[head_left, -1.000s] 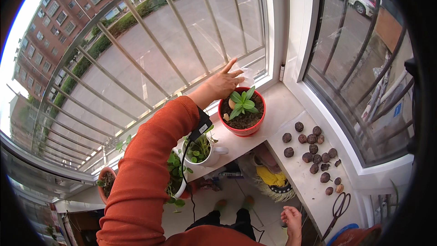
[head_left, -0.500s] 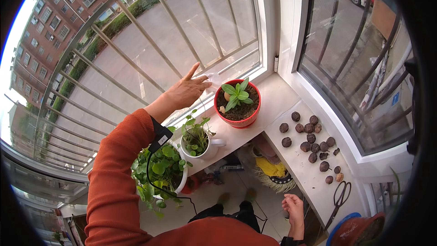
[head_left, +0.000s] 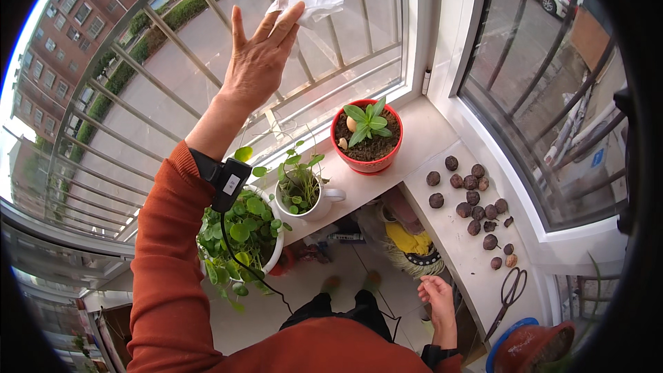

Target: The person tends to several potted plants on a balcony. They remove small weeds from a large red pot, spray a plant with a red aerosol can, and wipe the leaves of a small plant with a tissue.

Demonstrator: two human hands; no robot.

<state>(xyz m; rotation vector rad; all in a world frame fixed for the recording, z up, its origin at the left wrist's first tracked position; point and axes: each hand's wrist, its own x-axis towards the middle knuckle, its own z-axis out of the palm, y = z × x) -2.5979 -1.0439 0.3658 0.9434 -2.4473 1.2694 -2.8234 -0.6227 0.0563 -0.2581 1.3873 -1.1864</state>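
My left hand is raised against the window pane, fingers stretched, pressing a thin white tissue under the fingertips. Below it on the sill stand a red pot with a small leafy plant, a white mug of trailing greenery, and a bushy round-leaved plant in a white pot. Low on the right, by the edge of the side ledge, my right hand hangs with its fingers loosely bent and nothing visible in it.
Several dark, round, dried nuts lie on the right ledge, near black-handled scissors. A brown pot with a blue rim stands beyond them. Under the sill is a yellow cloth. A black cable hangs from my left wrist.
My left hand has moved up and away from the red pot, sliding the tissue higher on the glass. My right hand has shifted slightly up and left.
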